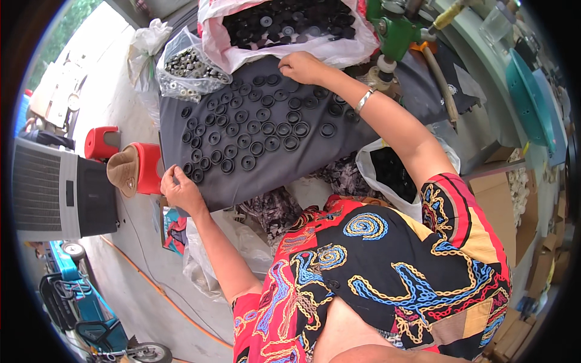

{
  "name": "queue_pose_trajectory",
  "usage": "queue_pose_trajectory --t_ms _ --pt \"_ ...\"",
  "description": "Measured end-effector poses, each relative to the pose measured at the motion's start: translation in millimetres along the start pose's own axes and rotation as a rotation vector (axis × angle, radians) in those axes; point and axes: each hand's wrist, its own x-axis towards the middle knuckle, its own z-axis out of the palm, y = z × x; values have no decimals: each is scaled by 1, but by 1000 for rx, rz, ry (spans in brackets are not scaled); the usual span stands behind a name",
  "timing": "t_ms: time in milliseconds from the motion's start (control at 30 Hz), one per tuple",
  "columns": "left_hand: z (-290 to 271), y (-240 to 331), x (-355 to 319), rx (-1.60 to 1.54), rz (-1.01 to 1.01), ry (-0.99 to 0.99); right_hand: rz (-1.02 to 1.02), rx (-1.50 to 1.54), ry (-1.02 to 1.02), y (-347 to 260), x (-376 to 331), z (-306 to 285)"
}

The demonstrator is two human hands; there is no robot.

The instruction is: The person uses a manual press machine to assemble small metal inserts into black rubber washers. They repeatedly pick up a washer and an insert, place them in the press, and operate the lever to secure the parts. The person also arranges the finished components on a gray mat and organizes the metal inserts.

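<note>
Left of centre, the left hand (183, 193) lies half-curled at the worktop's (260, 178) edge; mid-frame, black round parts (244, 141) seem to be getting laid out singly, so adding one calls for a free gap; upper centre, the right hand (304, 67) curls loosely, either hand's hold unclear.

I count over forty loose black discs (243, 141) here, two hands (183, 193), one hammer (442, 86), one bracelet (365, 101) and one hat (124, 169).
</note>
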Motion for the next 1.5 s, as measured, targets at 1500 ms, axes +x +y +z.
queue_pose_trajectory --t_ms 1500 --pt "-1 10 -2 -19 -42 -102 97 -250 81 43 -15 -30"
